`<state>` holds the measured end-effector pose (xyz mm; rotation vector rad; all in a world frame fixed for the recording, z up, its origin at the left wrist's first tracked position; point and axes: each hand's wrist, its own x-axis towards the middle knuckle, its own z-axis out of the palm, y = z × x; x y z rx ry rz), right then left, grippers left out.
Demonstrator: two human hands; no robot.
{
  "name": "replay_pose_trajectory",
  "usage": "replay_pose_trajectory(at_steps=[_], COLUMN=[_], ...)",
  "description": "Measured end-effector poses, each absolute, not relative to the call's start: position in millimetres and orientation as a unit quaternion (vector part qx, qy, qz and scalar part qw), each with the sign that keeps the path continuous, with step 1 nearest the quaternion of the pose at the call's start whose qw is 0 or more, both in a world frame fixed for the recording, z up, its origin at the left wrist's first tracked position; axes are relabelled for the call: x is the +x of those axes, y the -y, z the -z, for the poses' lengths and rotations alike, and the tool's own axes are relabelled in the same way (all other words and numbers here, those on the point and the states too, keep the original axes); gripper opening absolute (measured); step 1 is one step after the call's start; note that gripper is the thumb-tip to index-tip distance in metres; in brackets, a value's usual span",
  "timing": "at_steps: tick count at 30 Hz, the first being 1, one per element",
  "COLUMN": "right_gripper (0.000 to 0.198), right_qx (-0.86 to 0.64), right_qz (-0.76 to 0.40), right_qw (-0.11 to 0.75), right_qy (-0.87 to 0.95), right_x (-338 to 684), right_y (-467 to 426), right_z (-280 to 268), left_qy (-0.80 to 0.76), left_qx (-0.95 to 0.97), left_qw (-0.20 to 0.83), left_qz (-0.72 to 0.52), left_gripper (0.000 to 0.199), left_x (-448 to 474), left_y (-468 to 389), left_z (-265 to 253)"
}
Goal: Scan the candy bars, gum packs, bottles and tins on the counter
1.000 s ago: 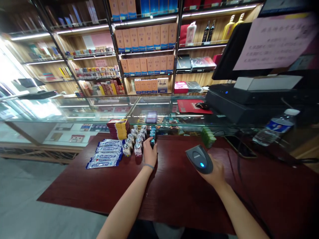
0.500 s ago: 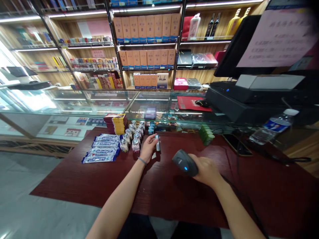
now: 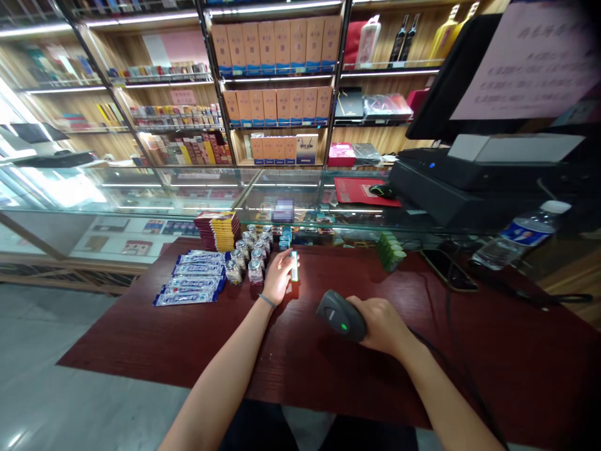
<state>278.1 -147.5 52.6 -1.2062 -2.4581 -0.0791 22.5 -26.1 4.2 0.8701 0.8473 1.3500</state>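
Observation:
My left hand [image 3: 278, 277] is closed on a small slim pack [image 3: 294, 267], whose pale side with a barcode-like label is brightly lit. My right hand [image 3: 379, 322] is wrapped round the handle of a dark barcode scanner [image 3: 342, 316]; its head points left towards the pack and a green light glows on top. Just left of my left hand stand rows of small glass jars [image 3: 255, 272] with silvery lids. Behind it are small blue round containers [image 3: 285, 237]. What the pack contains I cannot tell.
Blue-and-white packets [image 3: 191, 282] lie on the left of the dark red table [image 3: 300, 369], near stacked maroon and yellow boxes [image 3: 220, 230]. To the right are green containers [image 3: 390, 252], a phone [image 3: 449, 269] and a water bottle [image 3: 521, 237]. A glass display counter [image 3: 197, 199] runs behind.
The scanner has shifted slightly left, and its light has gone from blue to green. The pack in my left hand has turned so its pale labelled side shows, brightly lit.

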Motion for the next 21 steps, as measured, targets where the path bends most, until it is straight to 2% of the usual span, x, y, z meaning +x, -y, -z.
replay_pose_trajectory(at_steps=[5,9,16,21], right_gripper=[0.048,0.045,0.037,0.032], right_qx=[-0.437,-0.450,-0.487,-0.548], right_qz=[0.044,0.069,0.132,0.140], right_qw=[0.230,0.265,0.373,0.469], right_qy=[0.868,0.850,0.779,0.679], right_x=[279,287,311,332], right_y=[146,143,136,134], right_z=[-54,-51,-44,-40], left_qy=[-0.323,-0.314,-0.310,-0.281], left_qx=[0.341,0.324,0.343,0.333], left_qw=[0.640,0.671,0.660,0.676], left_qz=[-0.608,-0.589,-0.592,-0.594], left_gripper=[0.053,0.047,0.054,0.048], left_x=[23,21,23,36], left_y=[28,31,32,33], left_z=[-6,-12,-12,-17])
